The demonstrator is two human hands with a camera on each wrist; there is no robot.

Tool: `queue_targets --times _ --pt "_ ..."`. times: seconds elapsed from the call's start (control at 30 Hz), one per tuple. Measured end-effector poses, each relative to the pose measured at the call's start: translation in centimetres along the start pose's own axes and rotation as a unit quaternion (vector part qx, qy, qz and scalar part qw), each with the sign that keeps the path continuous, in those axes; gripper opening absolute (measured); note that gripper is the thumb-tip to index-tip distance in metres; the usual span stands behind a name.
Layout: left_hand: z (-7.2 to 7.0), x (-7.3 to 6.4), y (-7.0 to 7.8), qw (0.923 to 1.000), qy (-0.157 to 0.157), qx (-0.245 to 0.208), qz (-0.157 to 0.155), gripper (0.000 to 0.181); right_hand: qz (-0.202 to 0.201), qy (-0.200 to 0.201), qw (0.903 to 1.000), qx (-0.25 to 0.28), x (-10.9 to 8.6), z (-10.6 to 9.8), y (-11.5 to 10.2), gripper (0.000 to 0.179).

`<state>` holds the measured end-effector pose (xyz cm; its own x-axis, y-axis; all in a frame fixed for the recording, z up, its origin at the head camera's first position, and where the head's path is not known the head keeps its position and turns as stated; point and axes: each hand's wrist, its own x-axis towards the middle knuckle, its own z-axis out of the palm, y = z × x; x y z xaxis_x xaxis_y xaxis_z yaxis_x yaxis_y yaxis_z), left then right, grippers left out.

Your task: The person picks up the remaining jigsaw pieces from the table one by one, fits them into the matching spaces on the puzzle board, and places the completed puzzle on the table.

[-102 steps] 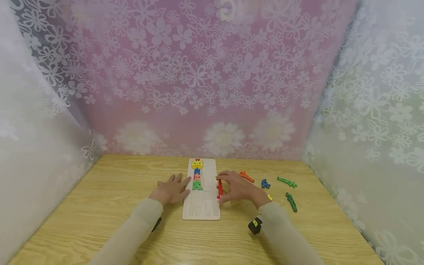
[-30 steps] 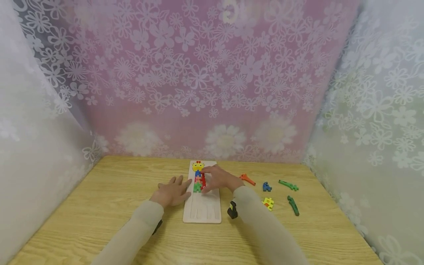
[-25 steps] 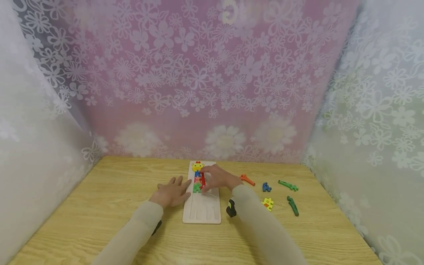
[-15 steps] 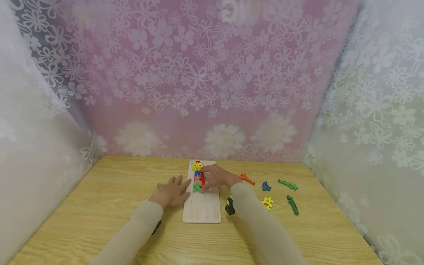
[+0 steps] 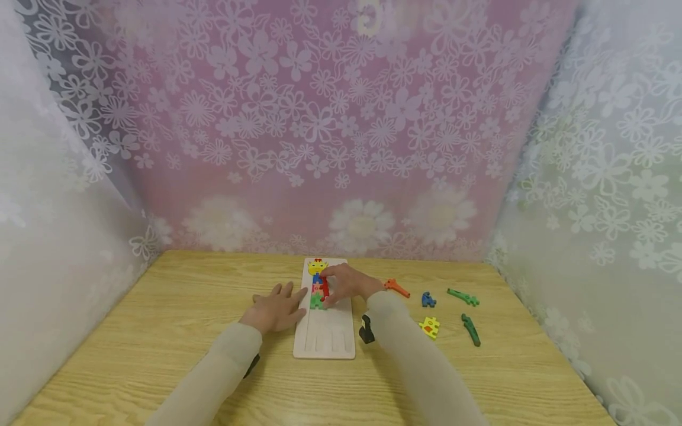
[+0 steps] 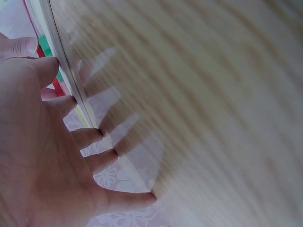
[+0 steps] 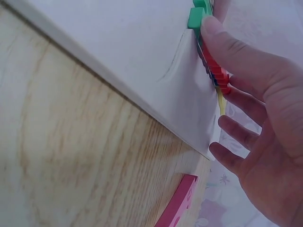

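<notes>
A pale wooden puzzle board [image 5: 330,331] lies lengthwise on the table. Along its upper left runs a giraffe shape: a yellow head [image 5: 318,267], then blue [image 5: 317,278], pink [image 5: 316,289] and green [image 5: 317,303] puzzle pieces. My right hand [image 5: 348,283] pinches a red puzzle piece [image 5: 325,289] lengthwise between thumb and fingers, right beside those neck pieces. In the right wrist view, the thumb lies at the red piece's end near the green piece [image 7: 195,18]. My left hand [image 5: 274,310] rests with spread fingers at the board's left edge, holding nothing.
Loose puzzle pieces lie to the right of the board: orange [image 5: 397,288], blue [image 5: 428,299], light green [image 5: 463,296], yellow [image 5: 430,327] and dark green [image 5: 471,329]. The wooden table [image 5: 186,307] ends at floral curtains [image 5: 341,118] behind and at both sides.
Over these seconds my right hand has carried the red piece leftward from the board's right edge to the neck pieces. Lately it has shifted only slightly. My left hand has stayed put.
</notes>
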<state>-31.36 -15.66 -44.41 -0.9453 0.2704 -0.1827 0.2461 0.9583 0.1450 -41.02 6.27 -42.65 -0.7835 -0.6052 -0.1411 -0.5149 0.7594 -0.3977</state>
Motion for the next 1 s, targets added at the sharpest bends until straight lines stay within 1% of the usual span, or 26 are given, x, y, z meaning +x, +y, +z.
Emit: queue_targets --times 0.47,0.67,0.87,1.0 --pt "-0.31 -0.3 0.19 1.0 -0.008 0.003 0.0 0.063 0.01 -0.007 0.9999 0.001 0.09 0.05 -0.2 0.081" --pt "-0.26 -0.16 0.09 0.9999 -0.007 0.008 0.001 0.063 0.015 -0.009 0.9998 -0.002 0.23 0.16 -0.06 0.075" --pt "-0.2 0.03 -0.02 1.0 -0.006 0.006 0.0 0.063 0.005 -0.005 1.0 -0.001 0.2 0.18 0.12 0.072" --pt "-0.13 0.08 -0.04 1.0 -0.007 -0.003 -0.003 0.063 -0.023 0.017 0.9996 -0.002 -0.07 -0.31 0.72 0.073"
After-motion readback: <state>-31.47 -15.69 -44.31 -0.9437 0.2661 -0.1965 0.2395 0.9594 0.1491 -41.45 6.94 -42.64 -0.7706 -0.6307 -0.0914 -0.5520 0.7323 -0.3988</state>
